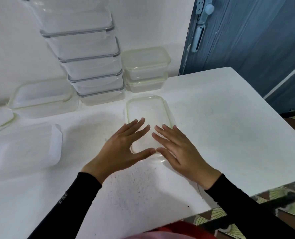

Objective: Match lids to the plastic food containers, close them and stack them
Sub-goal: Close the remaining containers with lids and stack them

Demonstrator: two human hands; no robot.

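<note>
A clear rectangular container with a pale green-edged lid point(147, 111) lies on the white table point(220, 121) in front of me. Both hands rest flat on its near half, fingers spread. My left hand point(124, 145) covers the near left part, my right hand point(174, 149) the near right part, and the thumbs almost meet at the near edge. Behind it a tall stack of grey-rimmed closed containers point(91, 66) leans against the wall. To the right of that stack stand two stacked green-rimmed closed containers point(145, 69).
At the left are a closed green-rimmed container point(43, 97), another clear container point(22, 147) nearer me and a lid edge point(0, 119) at the frame's border. A blue door point(255, 40) stands behind the table's right corner. The table edge runs along the right and front.
</note>
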